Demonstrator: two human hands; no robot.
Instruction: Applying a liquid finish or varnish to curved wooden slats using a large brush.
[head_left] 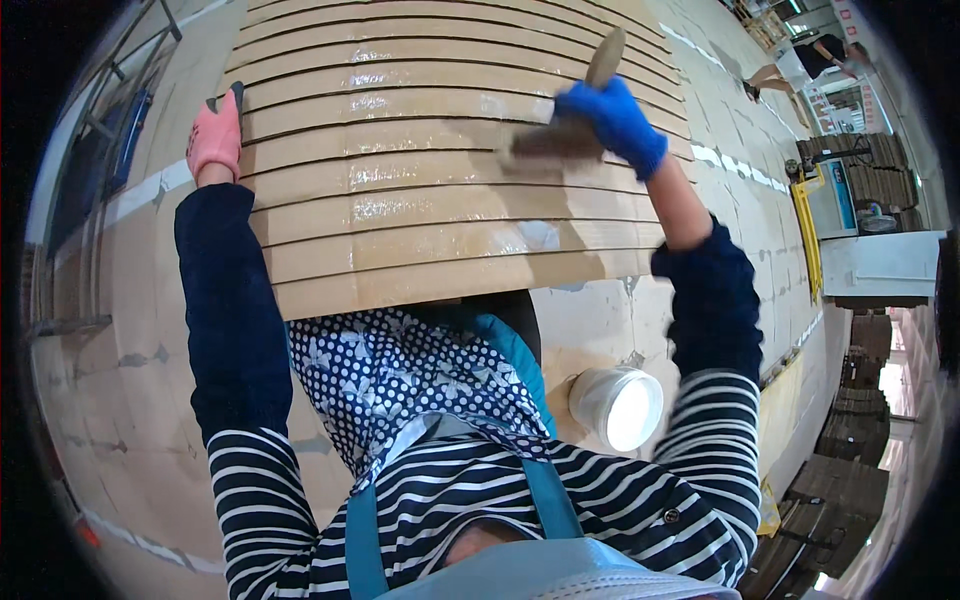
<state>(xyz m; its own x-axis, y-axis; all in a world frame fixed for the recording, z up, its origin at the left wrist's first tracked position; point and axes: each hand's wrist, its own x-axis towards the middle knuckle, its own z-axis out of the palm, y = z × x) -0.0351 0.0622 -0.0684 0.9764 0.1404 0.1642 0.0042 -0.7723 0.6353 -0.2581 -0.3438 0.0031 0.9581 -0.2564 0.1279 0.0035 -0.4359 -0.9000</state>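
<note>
Judged in hand: brushing wet coating over overlapped cardboard sheets (400, 180). Observed with 2 gloved hands: blue right hand (615, 122) closed round a brush (560, 146), over the sheets' right half; pink left hand (215, 138) at the sheets' left edge, grip not determinable. Noted beyond the sheets' near right edge: white bucket (588, 400). Next, by judgement: extend strokes toward the sheets' duller right margin.

no readable text, distant red signs (869, 104) illegible
</note>
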